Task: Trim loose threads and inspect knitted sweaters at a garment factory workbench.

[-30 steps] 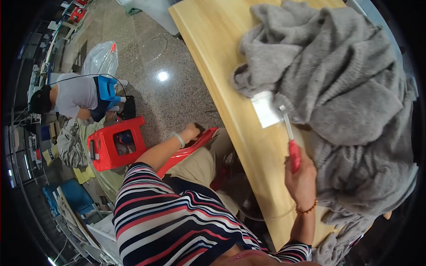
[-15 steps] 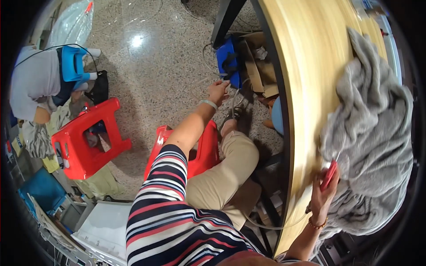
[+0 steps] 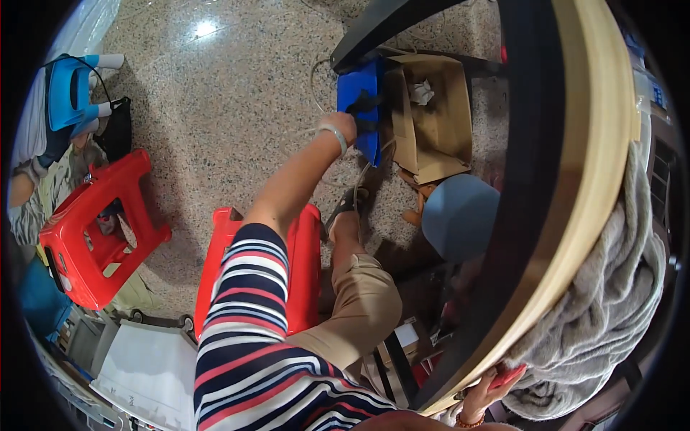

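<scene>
Speckled stone floor beneath a wooden table (image 3: 575,215) edged in black. The left hand (image 3: 350,123) reaches down, fingers closed on a dark item at the blue container (image 3: 363,108), at twelve o'clock beside a cardboard box (image 3: 431,122); a firm, steady grip probably serves best. The right hand (image 3: 485,391), at five o'clock, clamps a red tool (image 3: 509,375) against the grey knitted garment (image 3: 604,316).

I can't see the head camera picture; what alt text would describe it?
Seen from above, a seated person's left hand reaches down to a blue box on the speckled floor beside an open cardboard box. Their right hand holds a red-handled tool at the wooden table's edge, by a grey sweater.
</scene>
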`<action>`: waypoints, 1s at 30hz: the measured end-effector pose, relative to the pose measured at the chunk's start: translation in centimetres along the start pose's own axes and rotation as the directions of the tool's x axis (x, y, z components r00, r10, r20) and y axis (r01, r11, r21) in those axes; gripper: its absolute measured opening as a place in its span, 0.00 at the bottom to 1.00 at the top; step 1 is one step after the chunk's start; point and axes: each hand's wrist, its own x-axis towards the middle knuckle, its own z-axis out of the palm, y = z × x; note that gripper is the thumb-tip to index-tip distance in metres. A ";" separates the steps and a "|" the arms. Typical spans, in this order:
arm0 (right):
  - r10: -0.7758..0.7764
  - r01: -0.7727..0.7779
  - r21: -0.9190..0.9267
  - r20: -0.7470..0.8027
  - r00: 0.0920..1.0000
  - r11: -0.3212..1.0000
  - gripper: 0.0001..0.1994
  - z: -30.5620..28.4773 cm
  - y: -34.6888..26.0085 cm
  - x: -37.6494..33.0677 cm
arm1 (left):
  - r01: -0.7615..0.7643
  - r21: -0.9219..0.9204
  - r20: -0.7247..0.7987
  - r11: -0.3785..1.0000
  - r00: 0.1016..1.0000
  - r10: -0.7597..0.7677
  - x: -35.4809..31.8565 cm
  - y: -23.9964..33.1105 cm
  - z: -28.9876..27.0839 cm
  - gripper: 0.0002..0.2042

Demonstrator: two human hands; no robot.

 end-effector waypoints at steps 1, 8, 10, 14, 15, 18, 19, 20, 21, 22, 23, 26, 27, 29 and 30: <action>-0.116 0.119 -0.074 0.047 0.992 0.990 0.36 -1.8 2.4 0.7 | -0.081 0.033 -0.112 0.996 0.990 0.085 -0.1 0.1 -0.8 0.13; -0.080 0.079 -0.107 -0.009 0.997 0.991 0.37 -3.4 4.5 0.2 | -0.287 0.099 -0.670 0.953 0.688 0.277 2.0 2.9 -1.9 0.11; -0.070 0.059 -0.157 -0.067 0.995 0.986 0.33 -3.5 5.3 0.0 | -0.284 -0.096 -0.496 0.954 0.845 0.201 2.3 3.4 -0.1 0.09; -0.233 0.204 -0.302 -0.062 0.970 0.931 0.44 -3.9 5.1 0.2 | -0.592 0.106 -0.500 0.799 0.663 0.557 0.0 6.5 -1.1 0.07; -0.275 0.243 -0.333 -0.050 0.960 0.911 0.47 -3.9 5.1 0.2 | -0.589 0.129 -0.525 0.798 0.642 0.559 -0.2 6.9 -1.2 0.06; -0.219 0.175 -0.271 -0.143 0.965 0.947 0.43 -4.2 6.1 0.2 | -0.510 0.218 -0.281 0.832 0.784 0.554 0.9 6.1 -1.9 0.04; -0.223 0.179 -0.272 -0.141 0.965 0.945 0.43 -4.3 6.3 0.4 | -0.503 0.230 -0.206 0.833 0.811 0.547 0.9 5.5 -1.9 0.07; -0.205 0.159 -0.249 -0.170 0.964 0.955 0.42 -4.3 6.2 0.5 | -0.507 0.227 -0.208 0.832 0.809 0.550 0.7 5.1 -2.3 0.07; -0.185 0.139 -0.225 -0.200 0.962 0.964 0.42 -4.2 6.1 0.5 | -0.571 0.281 -0.333 0.771 0.696 0.636 0.4 4.7 -2.6 0.09; -0.162 0.118 -0.197 -0.225 0.961 0.973 0.42 -4.0 6.0 0.3 | -0.616 0.347 -0.439 0.707 0.560 0.703 0.1 3.9 -2.7 0.11; -0.137 0.097 -0.169 -0.249 0.959 0.981 0.41 -3.8 5.8 0.0 | -0.648 0.340 -0.469 0.681 0.511 0.721 0.3 3.2 -2.6 0.16; -0.065 0.045 -0.073 -0.311 0.948 0.996 0.40 -3.1 5.6 -0.5 | -0.682 0.235 -0.540 0.692 0.501 0.677 0.6 1.3 -2.3 0.19; -0.042 0.030 -0.041 -0.330 0.943 0.999 0.40 -2.9 5.5 -0.5 | -0.693 0.210 -0.543 0.690 0.505 0.671 1.3 0.5 -1.6 0.20; 0.065 -0.046 0.078 -0.263 0.963 0.996 0.41 -3.0 4.8 0.0 | -0.699 0.183 -0.567 0.692 0.500 0.655 2.2 -0.4 -1.6 0.19; 0.058 -0.038 0.079 -0.264 0.963 0.996 0.41 -4.0 6.2 -0.3 | -0.704 0.160 -0.586 0.692 0.496 0.640 2.2 -0.7 -1.8 0.19</action>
